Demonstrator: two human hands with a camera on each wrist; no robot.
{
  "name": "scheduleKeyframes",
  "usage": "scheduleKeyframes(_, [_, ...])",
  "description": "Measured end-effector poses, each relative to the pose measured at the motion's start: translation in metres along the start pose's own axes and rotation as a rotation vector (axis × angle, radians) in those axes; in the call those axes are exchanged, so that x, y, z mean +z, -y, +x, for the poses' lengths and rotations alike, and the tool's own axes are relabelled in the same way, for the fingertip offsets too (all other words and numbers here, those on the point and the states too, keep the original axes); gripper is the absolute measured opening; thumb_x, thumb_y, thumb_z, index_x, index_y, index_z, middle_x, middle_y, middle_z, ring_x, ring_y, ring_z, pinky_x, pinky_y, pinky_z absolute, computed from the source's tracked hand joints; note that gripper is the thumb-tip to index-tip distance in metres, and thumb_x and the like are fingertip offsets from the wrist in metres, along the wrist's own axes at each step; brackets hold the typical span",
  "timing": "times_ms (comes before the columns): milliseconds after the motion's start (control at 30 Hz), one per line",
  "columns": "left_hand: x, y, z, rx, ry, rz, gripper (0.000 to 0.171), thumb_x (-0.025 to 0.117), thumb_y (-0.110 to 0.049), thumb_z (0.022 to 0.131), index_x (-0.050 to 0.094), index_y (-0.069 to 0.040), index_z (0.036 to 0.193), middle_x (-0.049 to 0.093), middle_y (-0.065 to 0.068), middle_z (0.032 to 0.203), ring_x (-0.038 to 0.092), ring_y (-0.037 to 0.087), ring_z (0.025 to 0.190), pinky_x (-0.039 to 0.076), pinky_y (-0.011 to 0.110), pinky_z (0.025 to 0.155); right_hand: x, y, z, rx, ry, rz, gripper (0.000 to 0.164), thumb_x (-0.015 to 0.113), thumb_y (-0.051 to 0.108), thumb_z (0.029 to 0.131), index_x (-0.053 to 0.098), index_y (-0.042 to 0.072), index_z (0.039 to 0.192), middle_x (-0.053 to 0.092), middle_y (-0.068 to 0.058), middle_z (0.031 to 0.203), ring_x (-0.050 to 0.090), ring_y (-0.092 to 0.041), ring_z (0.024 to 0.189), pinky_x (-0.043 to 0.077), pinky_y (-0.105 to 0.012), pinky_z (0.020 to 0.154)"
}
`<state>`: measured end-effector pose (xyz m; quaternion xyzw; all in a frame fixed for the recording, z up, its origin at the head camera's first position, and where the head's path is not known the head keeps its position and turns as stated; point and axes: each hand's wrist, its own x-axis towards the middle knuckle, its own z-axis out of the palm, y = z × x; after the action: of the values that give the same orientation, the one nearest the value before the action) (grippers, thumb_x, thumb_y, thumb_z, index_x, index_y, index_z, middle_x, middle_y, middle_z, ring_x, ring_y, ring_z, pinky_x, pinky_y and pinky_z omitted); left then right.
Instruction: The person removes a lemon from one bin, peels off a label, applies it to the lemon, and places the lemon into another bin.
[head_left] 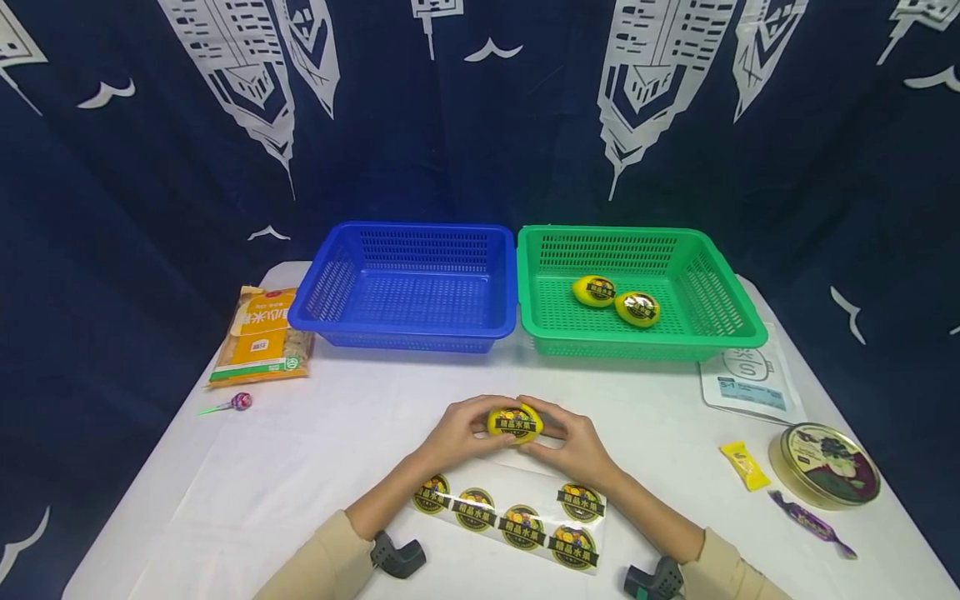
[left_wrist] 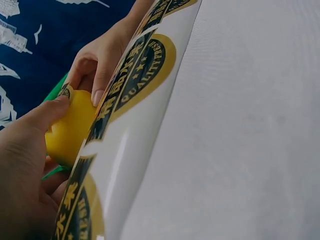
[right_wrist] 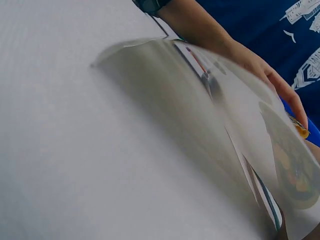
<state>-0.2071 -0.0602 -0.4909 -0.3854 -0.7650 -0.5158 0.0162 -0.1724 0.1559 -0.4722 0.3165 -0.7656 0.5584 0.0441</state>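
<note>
A yellow lemon point(head_left: 495, 421) with a round black-and-gold sticker on its upper face is held between both hands above the middle of the table. My left hand point(head_left: 459, 433) grips its left side, fingers over the far edge and thumb along the near edge. The right hand point(head_left: 576, 443) holds the other side, fingertips at the sticker's rim. In the left wrist view the lemon point(left_wrist: 72, 125) shows beneath the left thumb. Just below the hands lies a glossy sheet of round stickers point(head_left: 525, 487), its raised edge hiding much of the right wrist view.
At the back stand a blue basket point(head_left: 405, 335) and a green basket point(head_left: 645, 345) holding two stickered lemons point(head_left: 637, 309). A snack bag point(head_left: 262, 337) and lollipop point(head_left: 240, 402) lie left. Right are a white packet point(head_left: 753, 379), round tin point(head_left: 828, 465), yellow sachet point(head_left: 745, 465) and purple candy point(head_left: 810, 521).
</note>
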Motion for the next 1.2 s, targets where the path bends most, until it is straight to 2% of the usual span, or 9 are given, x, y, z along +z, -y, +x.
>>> scheduleKeyframes(133, [-0.001,0.003,0.001,0.061,-0.019,0.131,0.043,0.072,-0.031,0.081,0.061,-0.019,0.12,0.059,-0.005,0.121,0.053,0.01,0.111,0.044,0.024,0.095,-0.001,0.001,0.0,0.036,0.024,0.0,0.062,0.074,-0.006,0.073,0.047,-0.007,0.129,0.051,-0.021,0.128,0.055,-0.029,0.11,0.051,-0.03,0.084])
scheduleKeyframes(300, [-0.003,0.003,0.0,0.092,-0.012,0.194,0.045,0.072,-0.031,0.08,0.06,-0.018,0.122,0.059,-0.001,0.122,0.053,0.012,0.112,0.042,0.027,0.098,-0.003,0.003,0.001,0.183,0.069,0.068,0.06,0.071,0.005,0.08,0.044,-0.004,0.133,0.048,-0.02,0.132,0.059,-0.026,0.105,0.05,-0.029,0.086])
scheduleKeyframes(400, [-0.003,0.002,0.0,0.095,-0.01,0.217,0.046,0.074,-0.028,0.079,0.06,-0.018,0.122,0.059,0.001,0.122,0.053,0.013,0.113,0.041,0.028,0.099,-0.002,-0.008,0.001,0.246,0.057,0.126,0.051,0.065,0.008,0.086,0.045,-0.002,0.133,0.047,-0.021,0.132,0.057,-0.028,0.109,0.049,-0.028,0.089])
scheduleKeyframes(533, [-0.003,0.003,0.0,0.096,-0.004,0.205,0.047,0.074,-0.027,0.078,0.06,-0.018,0.122,0.059,0.0,0.122,0.052,0.012,0.114,0.04,0.028,0.1,-0.001,-0.025,-0.001,0.271,0.024,0.135,0.044,0.062,0.012,0.089,0.05,0.002,0.13,0.05,-0.017,0.131,0.056,-0.027,0.111,0.048,-0.027,0.09])
scheduleKeyframes(633, [-0.002,0.004,0.0,0.096,0.0,0.191,0.047,0.073,-0.028,0.079,0.06,-0.017,0.122,0.059,0.0,0.122,0.052,0.012,0.114,0.041,0.027,0.099,-0.002,-0.027,-0.001,0.285,0.022,0.15,0.045,0.064,0.018,0.088,0.052,0.005,0.129,0.052,-0.015,0.13,0.057,-0.024,0.11,0.047,-0.027,0.09])
scheduleKeyframes(967, [-0.002,0.005,-0.001,0.093,0.004,0.148,0.045,0.073,-0.03,0.079,0.061,-0.018,0.121,0.058,0.0,0.124,0.052,0.013,0.116,0.042,0.025,0.098,-0.01,-0.029,0.0,0.273,0.091,0.206,0.048,0.066,0.017,0.086,0.051,0.005,0.13,0.051,-0.013,0.131,0.057,-0.022,0.11,0.049,-0.03,0.089])
scheduleKeyframes(1200, [-0.002,0.006,-0.001,0.084,0.034,0.105,0.045,0.073,-0.026,0.08,0.061,-0.016,0.122,0.056,0.003,0.126,0.051,0.014,0.116,0.045,0.022,0.093,-0.017,-0.032,0.0,0.268,0.159,0.203,0.048,0.064,0.015,0.087,0.05,0.008,0.133,0.05,-0.009,0.133,0.05,-0.019,0.118,0.041,-0.027,0.098])
